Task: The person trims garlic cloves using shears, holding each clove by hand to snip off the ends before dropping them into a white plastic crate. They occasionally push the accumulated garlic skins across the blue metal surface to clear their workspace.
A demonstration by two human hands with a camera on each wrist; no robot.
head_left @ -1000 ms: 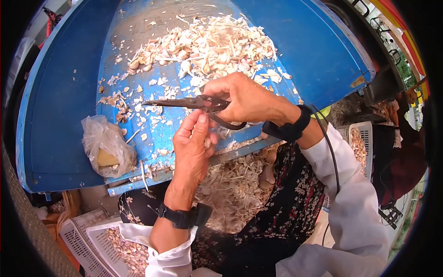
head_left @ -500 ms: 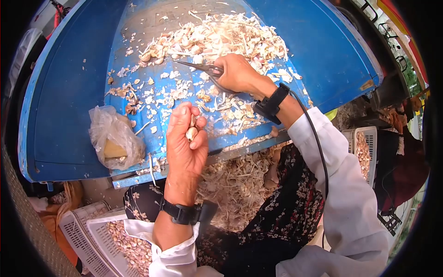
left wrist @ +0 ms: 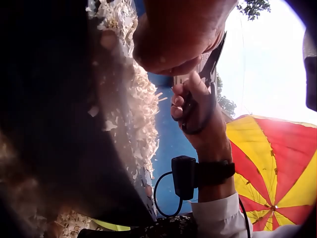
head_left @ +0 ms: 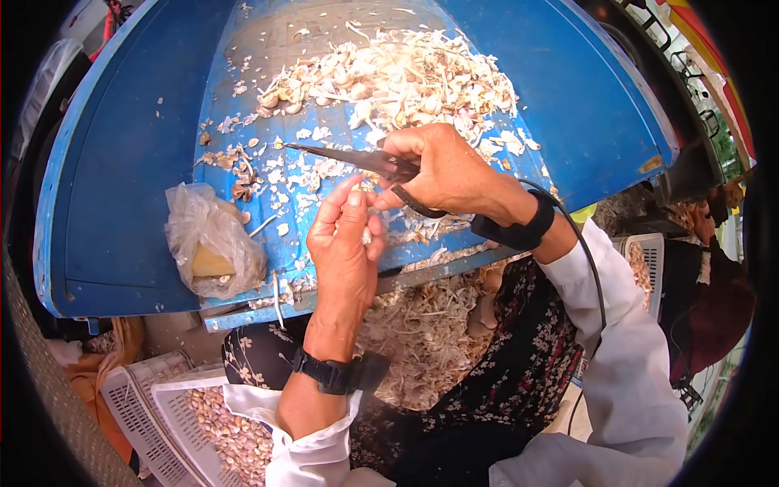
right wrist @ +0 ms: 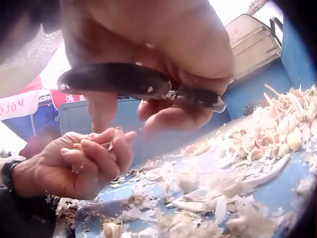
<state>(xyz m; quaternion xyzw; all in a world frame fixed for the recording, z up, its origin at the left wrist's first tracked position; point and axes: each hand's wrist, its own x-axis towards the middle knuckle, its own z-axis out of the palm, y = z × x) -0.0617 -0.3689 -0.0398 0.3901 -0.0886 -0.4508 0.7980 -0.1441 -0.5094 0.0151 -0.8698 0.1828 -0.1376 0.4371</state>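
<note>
My right hand (head_left: 458, 174) grips dark-handled scissors (head_left: 349, 157) over the blue table (head_left: 568, 105), blades pointing left and close above the left fingertips. In the right wrist view the handle loops (right wrist: 119, 80) pass around the fingers. Palm turned up, my left hand (head_left: 341, 260) holds garlic cloves (head_left: 367, 236) in its curled fingers, with thumb and forefinger together at the top. The right wrist view shows the left hand just below the scissors, the cloves mostly hidden by its fingers. Beyond both hands lies a pile of garlic cloves and stems (head_left: 406, 81).
Garlic skins (head_left: 280, 174) litter the tabletop. A clear plastic bag (head_left: 213, 243) with a yellowish block sits at left. Below the table edge, peelings (head_left: 422, 341) fill the lap area. Crates of cloves stand at lower left (head_left: 231, 434) and right (head_left: 639, 268).
The scissors drew away from the left hand toward the pile, showing cloves in the left fingers, then came back over the left fingertips. The left fingers have closed together again.
</note>
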